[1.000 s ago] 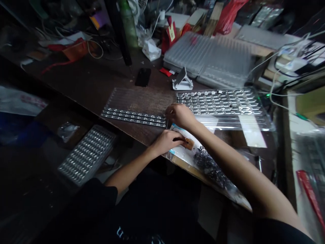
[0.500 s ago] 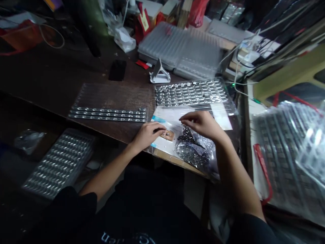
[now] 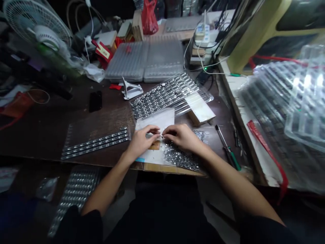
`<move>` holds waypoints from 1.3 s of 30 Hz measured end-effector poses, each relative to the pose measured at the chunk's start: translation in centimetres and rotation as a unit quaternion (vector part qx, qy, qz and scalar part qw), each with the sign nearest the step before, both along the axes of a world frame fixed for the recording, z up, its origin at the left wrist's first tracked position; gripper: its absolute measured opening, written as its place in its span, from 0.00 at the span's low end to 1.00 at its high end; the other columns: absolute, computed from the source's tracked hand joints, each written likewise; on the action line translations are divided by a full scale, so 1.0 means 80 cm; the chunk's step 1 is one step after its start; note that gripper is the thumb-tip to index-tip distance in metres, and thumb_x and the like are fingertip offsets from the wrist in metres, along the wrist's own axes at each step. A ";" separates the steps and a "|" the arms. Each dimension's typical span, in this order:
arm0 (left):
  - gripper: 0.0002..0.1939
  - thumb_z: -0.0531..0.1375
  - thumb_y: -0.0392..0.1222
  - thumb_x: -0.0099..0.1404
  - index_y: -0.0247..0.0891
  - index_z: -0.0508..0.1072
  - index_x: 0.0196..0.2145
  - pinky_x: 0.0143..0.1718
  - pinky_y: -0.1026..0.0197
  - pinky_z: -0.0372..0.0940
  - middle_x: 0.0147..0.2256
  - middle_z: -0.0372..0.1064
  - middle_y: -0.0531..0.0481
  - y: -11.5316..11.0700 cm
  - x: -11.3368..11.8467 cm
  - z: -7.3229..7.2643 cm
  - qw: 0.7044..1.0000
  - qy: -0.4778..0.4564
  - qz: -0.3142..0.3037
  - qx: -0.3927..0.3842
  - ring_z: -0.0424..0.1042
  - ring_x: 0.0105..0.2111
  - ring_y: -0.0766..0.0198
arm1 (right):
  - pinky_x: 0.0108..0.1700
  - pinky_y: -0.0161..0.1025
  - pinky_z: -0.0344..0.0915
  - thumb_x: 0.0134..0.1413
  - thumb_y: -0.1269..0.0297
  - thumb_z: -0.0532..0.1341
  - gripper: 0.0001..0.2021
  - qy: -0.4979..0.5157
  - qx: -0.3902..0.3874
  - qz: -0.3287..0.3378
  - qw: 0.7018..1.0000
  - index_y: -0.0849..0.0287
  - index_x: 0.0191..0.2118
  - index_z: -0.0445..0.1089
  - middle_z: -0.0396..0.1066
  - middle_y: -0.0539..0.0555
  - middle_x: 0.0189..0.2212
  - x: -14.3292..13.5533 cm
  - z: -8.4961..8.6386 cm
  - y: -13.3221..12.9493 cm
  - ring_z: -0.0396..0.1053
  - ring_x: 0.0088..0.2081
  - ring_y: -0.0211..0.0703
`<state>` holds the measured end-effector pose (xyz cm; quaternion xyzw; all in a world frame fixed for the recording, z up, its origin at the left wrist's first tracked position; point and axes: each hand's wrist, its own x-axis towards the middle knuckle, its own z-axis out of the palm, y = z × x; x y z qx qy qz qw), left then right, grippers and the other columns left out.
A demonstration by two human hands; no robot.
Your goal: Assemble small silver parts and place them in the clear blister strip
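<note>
My left hand [image 3: 141, 141] is over the white sheet [image 3: 162, 118], thumb and fingertips drawn together. Facing it, my right hand [image 3: 183, 136] pinches at nearly the same spot. Whatever is between the fingertips is too small to name. Just below my left fingers lies a small tan block [image 3: 155, 146], partly covered by the hand. A heap of tiny shiny metal parts [image 3: 179, 158] on clear plastic spreads under my right hand and wrist. Behind the sheet, a clear tray [image 3: 164, 96] holds rows of small metal pieces.
Another clear tray [image 3: 95, 145] at left has filled rows along its near side. A green-handled screwdriver [image 3: 230, 154] lies right of my forearm. Beyond are a white stand [image 3: 132, 90], a black phone [image 3: 95, 101] and stacked clear trays [image 3: 164, 59]. More trays [image 3: 266, 101] stand at right.
My right hand has come down and left from above the metal parts to meet my left hand. The left fingers have lifted off the tan block. The view has swung right.
</note>
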<state>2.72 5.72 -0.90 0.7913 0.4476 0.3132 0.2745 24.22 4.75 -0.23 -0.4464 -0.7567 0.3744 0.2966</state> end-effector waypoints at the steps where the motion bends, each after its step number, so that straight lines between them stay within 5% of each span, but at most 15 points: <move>1: 0.07 0.62 0.40 0.67 0.40 0.77 0.42 0.44 0.59 0.73 0.40 0.80 0.48 0.013 -0.004 0.004 0.999 0.023 0.007 0.028 0.79 0.39 0.61 | 0.39 0.37 0.66 0.57 0.76 0.62 0.08 -0.012 0.014 -0.005 1.000 0.59 0.37 0.79 0.81 0.53 0.33 0.002 -0.001 -0.001 0.76 0.33 0.42; 7: 0.07 0.61 0.39 0.67 0.38 0.79 0.40 0.44 0.58 0.67 0.39 0.76 0.47 0.077 -0.030 0.014 0.971 0.172 0.121 0.111 0.73 0.39 0.59 | 0.41 0.40 0.65 0.60 0.73 0.60 0.09 -0.128 0.051 -0.018 0.990 0.60 0.42 0.78 0.79 0.57 0.39 0.000 -0.008 -0.003 0.74 0.40 0.46; 13: 0.04 0.62 0.40 0.66 0.39 0.77 0.35 0.47 0.53 0.65 0.40 0.74 0.44 0.084 -0.041 0.007 0.956 0.248 0.125 0.094 0.72 0.44 0.52 | 0.43 0.43 0.58 0.67 0.65 0.57 0.12 -0.271 0.098 -0.065 0.955 0.60 0.46 0.78 0.78 0.57 0.41 -0.008 -0.007 -0.003 0.69 0.42 0.50; 20: 0.05 0.60 0.41 0.67 0.38 0.73 0.39 0.43 0.60 0.68 0.39 0.77 0.49 0.027 -0.045 0.019 0.990 0.031 0.118 0.071 0.75 0.38 0.61 | 0.41 0.45 0.54 0.68 0.66 0.56 0.13 -0.350 0.116 -0.009 0.930 0.59 0.39 0.79 0.77 0.57 0.41 -0.028 -0.005 -0.001 0.69 0.43 0.50; 26: 0.08 0.55 0.37 0.69 0.37 0.74 0.40 0.40 0.63 0.69 0.37 0.77 0.49 -0.039 -0.038 -0.019 0.992 -0.077 0.092 -0.026 0.76 0.37 0.63 | 0.41 0.39 0.62 0.67 0.68 0.58 0.10 -0.226 0.093 0.022 0.970 0.63 0.44 0.76 0.77 0.58 0.39 -0.036 -0.014 -0.007 0.72 0.39 0.45; 31: 0.09 0.64 0.44 0.66 0.39 0.76 0.41 0.41 0.62 0.72 0.39 0.79 0.48 -0.051 -0.046 -0.038 0.985 -0.114 0.115 -0.058 0.78 0.37 0.62 | 0.42 0.38 0.67 0.67 0.70 0.57 0.11 -0.108 0.107 0.117 0.981 0.61 0.46 0.77 0.75 0.59 0.39 -0.050 -0.018 -0.013 0.72 0.40 0.44; 39: 0.08 0.67 0.45 0.64 0.39 0.79 0.38 0.40 0.61 0.73 0.36 0.80 0.48 -0.053 -0.048 -0.038 0.985 -0.111 0.124 -0.046 0.79 0.35 0.61 | 0.42 0.41 0.68 0.68 0.74 0.56 0.12 -0.264 0.166 0.170 0.935 0.62 0.49 0.76 0.74 0.61 0.42 -0.062 -0.013 -0.025 0.69 0.43 0.48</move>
